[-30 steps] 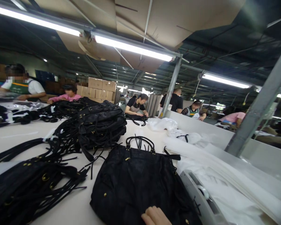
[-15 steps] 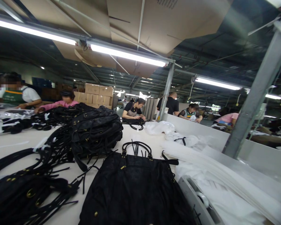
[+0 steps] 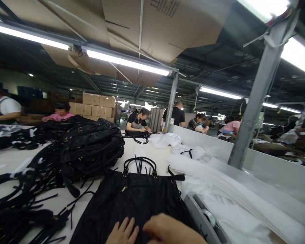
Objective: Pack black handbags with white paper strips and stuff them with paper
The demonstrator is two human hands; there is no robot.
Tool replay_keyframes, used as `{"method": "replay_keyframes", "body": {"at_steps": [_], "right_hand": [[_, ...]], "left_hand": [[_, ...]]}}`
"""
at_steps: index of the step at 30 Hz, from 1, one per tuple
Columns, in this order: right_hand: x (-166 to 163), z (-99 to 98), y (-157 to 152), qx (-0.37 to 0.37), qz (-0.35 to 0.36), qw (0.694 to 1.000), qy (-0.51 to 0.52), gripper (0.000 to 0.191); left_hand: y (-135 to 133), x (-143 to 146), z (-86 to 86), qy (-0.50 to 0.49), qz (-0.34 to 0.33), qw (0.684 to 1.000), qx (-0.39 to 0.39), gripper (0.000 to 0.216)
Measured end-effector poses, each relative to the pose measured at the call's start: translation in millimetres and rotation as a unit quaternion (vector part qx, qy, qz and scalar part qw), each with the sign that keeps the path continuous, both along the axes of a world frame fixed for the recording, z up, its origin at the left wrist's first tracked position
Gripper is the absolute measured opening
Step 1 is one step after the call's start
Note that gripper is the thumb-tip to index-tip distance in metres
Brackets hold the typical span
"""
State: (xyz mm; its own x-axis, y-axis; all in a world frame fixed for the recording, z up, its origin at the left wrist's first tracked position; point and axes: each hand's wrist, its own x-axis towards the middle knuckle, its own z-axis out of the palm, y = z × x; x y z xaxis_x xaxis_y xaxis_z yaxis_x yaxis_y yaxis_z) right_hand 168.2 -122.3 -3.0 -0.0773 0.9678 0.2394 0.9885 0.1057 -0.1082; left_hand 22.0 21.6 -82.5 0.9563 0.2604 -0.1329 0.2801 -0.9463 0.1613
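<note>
Both hands have come back into the bottom of the view: half a second ago neither showed, and a second ago only a few fingers lay on the bag's lower edge. The view has also tipped and slid, so the black handbag point(image 3: 139, 200) now sits lower and more central, its two loop handles point(image 3: 139, 162) pointing away from the person. That suggests the work on this bag has resumed, with both hands pressed onto its front panel.

The left hand point(image 3: 123, 232) lies flat on the bag with its fingers spread and straight, gripping nothing. The right hand point(image 3: 167, 230) rests just beside it, on or just over the bag's lower right part; it looks loosely open, but its fingertips are cut off by the frame edge, so I cannot tell whether it pinches the fabric.

The handbag lies flat on the white desk point(image 3: 144, 150). To its left is a stack of black bags point(image 3: 91, 145) with loose black straps point(image 3: 22, 189) trailing off; to its right, white wrapping sheets point(image 3: 231, 193) and a grey tape dispenser point(image 3: 202, 217).
</note>
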Motion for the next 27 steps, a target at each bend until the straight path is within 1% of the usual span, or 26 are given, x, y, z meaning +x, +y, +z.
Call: {"method": "replay_keyframes", "body": {"at_steps": [1, 2, 4, 5, 6, 7, 8, 9, 10, 12, 13, 14, 15, 16, 17, 18, 20, 21, 22, 24, 25, 27], "right_hand": [[9.5, 19.3, 13.6, -0.007, -0.003, 1.000, 0.018, 0.017], [19.2, 37.9, 27.6, -0.012, -0.020, 0.998, 0.055, 0.018], [40.5, 67.8, 55.4, -0.001, -0.065, 0.990, 0.123, 0.024], [52.5, 76.7, 68.6, 0.007, -0.092, 0.985, 0.147, 0.026], [65.6, 80.6, 81.2, 0.018, -0.119, 0.980, 0.160, 0.027], [79.5, 79.6, 93.1, 0.028, -0.148, 0.975, 0.166, 0.029], [93.8, 74.0, 104.2, 0.038, -0.177, 0.969, 0.168, 0.031], [108.1, 64.6, 114.4, 0.049, -0.205, 0.963, 0.170, 0.033], [122.0, 52.2, 123.6, 0.058, -0.234, 0.955, 0.174, 0.035], [146.9, 21.9, 138.6, 0.068, -0.292, 0.935, 0.187, 0.038], [157.6, 5.6, 144.3, 0.070, -0.316, 0.926, 0.196, 0.038], [167.3, -10.6, 149.2, 0.072, -0.335, 0.916, 0.206, 0.039], [176.0, -26.2, 153.5, 0.075, -0.351, 0.907, 0.219, 0.039], [184.1, -40.9, 157.5, 0.079, -0.365, 0.898, 0.232, 0.041], [191.9, -54.2, 161.4, 0.085, -0.377, 0.889, 0.247, 0.042], [199.4, -66.3, 165.5, 0.090, -0.388, 0.878, 0.264, 0.044], [214.0, -86.4, 174.4, 0.099, -0.401, 0.859, 0.301, 0.046], [221.0, -94.5, 179.1, 0.104, -0.401, 0.852, 0.321, 0.046], [227.5, -101.6, 183.7, 0.108, -0.395, 0.846, 0.342, 0.044], [238.7, -112.9, 191.5, 0.117, -0.374, 0.835, 0.386, 0.047], [243.2, -117.1, 194.2, 0.122, -0.362, 0.830, 0.408, 0.051], [249.4, -122.3, 197.1, 0.133, -0.336, 0.818, 0.448, 0.057]], "left_hand": [[1.3, 6.8, 8.3, 0.015, 0.000, 1.000, 0.006, 0.052], [3.6, 15.1, 19.8, 0.031, -0.004, 0.999, 0.006, 0.046], [11.4, 35.1, 46.8, 0.044, -0.020, 0.999, -0.004, 0.034], [16.6, 46.2, 58.5, 0.033, -0.024, 0.999, -0.008, 0.034], [22.3, 57.4, 66.3, 0.010, -0.019, 1.000, -0.004, 0.038], [28.2, 68.4, 68.9, -0.024, -0.004, 1.000, 0.007, 0.045], [34.0, 78.6, 65.8, -0.058, 0.014, 0.998, 0.016, 0.052], [39.3, 87.9, 57.5, -0.085, 0.031, 0.996, 0.020, 0.058], [43.9, 96.2, 45.5, -0.100, 0.045, 0.994, 0.014, 0.065], [51.3, 110.8, 20.3, -0.073, 0.048, 0.996, -0.020, 0.076], [54.7, 117.7, 11.9, -0.054, 0.053, 0.997, -0.033, 0.081], [58.5, 124.7, 8.4, -0.037, 0.067, 0.996, -0.041, 0.082], [63.2, 132.2, 10.4, -0.020, 0.085, 0.995, -0.052, 0.079], [69.2, 140.5, 17.1, -0.009, 0.107, 0.992, -0.064, 0.069], [76.6, 149.8, 26.8, -0.011, 0.119, 0.990, -0.072, 0.053], [85.3, 160.0, 37.4, -0.026, 0.136, 0.988, -0.067, 0.043], [104.9, 182.8, 53.6, -0.068, 0.196, 0.977, -0.040, 0.043], [114.6, 194.7, 56.7, -0.082, 0.232, 0.969, -0.029, 0.044], [123.4, 206.5, 55.8, -0.089, 0.266, 0.960, -0.023, 0.043], [137.1, 228.7, 44.7, -0.086, 0.319, 0.943, -0.030, 0.038], [142.0, 238.6, 36.5, -0.083, 0.336, 0.937, -0.042, 0.037], [148.9, 254.1, 20.3, -0.087, 0.344, 0.932, -0.078, 0.035]]}}
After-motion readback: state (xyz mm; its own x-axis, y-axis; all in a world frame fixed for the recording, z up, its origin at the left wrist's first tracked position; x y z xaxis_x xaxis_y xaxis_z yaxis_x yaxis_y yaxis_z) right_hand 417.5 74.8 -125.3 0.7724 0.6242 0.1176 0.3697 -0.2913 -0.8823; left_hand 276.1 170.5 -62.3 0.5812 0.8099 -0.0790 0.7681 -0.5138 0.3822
